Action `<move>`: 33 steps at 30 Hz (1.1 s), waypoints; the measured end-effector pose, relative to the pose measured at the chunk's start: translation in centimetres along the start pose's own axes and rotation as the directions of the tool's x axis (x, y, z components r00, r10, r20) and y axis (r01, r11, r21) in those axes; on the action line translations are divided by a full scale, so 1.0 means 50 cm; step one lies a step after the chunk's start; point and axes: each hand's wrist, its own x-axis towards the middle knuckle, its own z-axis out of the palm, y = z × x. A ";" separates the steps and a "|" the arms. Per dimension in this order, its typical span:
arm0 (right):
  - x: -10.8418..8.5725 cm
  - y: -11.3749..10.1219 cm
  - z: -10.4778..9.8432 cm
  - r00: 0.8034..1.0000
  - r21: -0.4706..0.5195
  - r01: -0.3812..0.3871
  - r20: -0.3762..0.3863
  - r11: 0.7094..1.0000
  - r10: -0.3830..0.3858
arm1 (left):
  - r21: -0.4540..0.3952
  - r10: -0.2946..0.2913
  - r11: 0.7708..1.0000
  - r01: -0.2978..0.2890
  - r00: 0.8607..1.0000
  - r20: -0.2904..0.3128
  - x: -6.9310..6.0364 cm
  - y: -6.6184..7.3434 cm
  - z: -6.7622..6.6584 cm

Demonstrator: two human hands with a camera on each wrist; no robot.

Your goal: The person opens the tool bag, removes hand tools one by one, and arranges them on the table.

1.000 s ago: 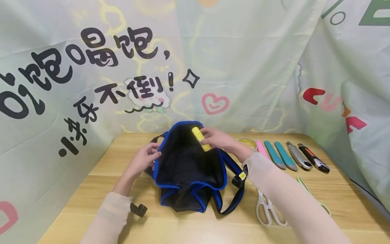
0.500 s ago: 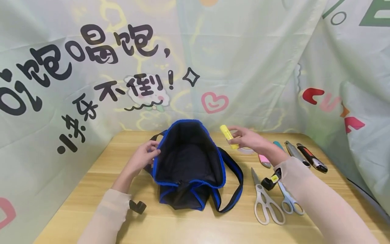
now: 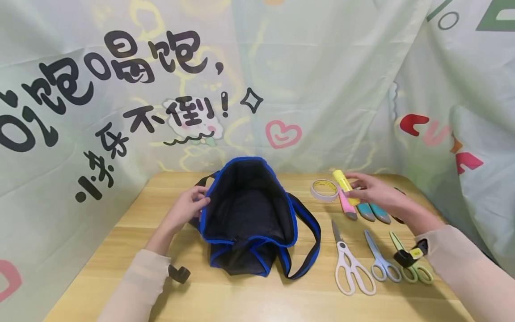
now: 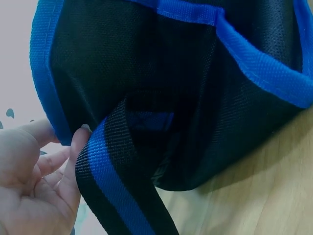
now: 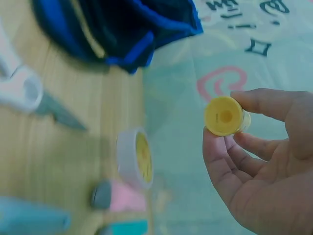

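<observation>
A black tool bag with blue trim stands open-mouthed on the table. My left hand pinches its left edge; in the left wrist view, the hand's thumb and fingers are at the blue-bound corner, beside the striped strap. Over to the right, my right hand holds a yellow glue stick between thumb and fingers. Seen from the right wrist, its round end faces the camera. It is tilted, above the pink utility knife and next to the tape roll.
White-handled scissors, blue scissors and green scissors lie in front on the right. Two teal utility knives lie partly under my right hand. A printed curtain hangs behind the wooden table.
My right hand has carried the glue stick from the bag's mouth rightward to above the tape and knives. The left hand stays at the bag's edge.
</observation>
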 end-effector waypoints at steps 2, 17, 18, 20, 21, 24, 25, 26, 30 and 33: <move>-0.018 0.021 -0.013 1.000 -0.023 -0.009 -0.007 1.000 0.008 | 0.001 -0.003 1.000 0.003 1.000 0.004 0.000 0.001 0.001; -0.146 0.165 -0.073 0.994 -0.009 -0.104 -0.046 0.995 0.104 | 0.025 -0.013 1.000 0.012 1.000 0.023 0.000 0.007 -0.001; -0.154 0.175 -0.074 0.993 -0.011 -0.111 -0.045 0.994 0.110 | 0.024 -0.015 1.000 0.014 1.000 0.025 0.000 0.008 -0.001; -0.171 0.193 -0.076 0.990 -0.011 -0.133 -0.047 0.991 0.132 | 0.021 -0.018 1.000 0.017 0.999 0.027 0.001 0.007 -0.002; -0.178 0.200 -0.078 0.989 -0.012 -0.143 -0.044 0.990 0.143 | 0.020 -0.019 1.000 0.018 0.999 0.028 0.002 0.007 -0.002; -0.200 0.219 -0.080 0.985 -0.020 -0.173 -0.026 0.985 0.172 | 0.021 -0.016 1.000 0.015 0.999 0.030 0.003 0.004 -0.004; -0.206 0.224 -0.080 0.982 -0.016 -0.188 -0.021 0.982 0.188 | 0.021 -0.016 1.000 0.015 0.999 0.030 0.003 0.003 -0.005; -0.211 0.229 -0.080 0.979 -0.011 -0.204 -0.012 0.979 0.204 | 0.021 -0.016 1.000 0.016 0.999 0.030 0.004 0.003 -0.006; -0.229 0.248 -0.076 0.965 0.019 -0.261 0.017 0.965 0.261 | 0.024 -0.017 1.000 0.016 0.999 0.030 0.007 0.003 -0.009; -0.239 0.263 -0.072 0.956 0.034 -0.294 0.031 0.955 0.293 | 0.035 -0.020 0.999 0.019 0.999 0.027 0.009 0.004 -0.011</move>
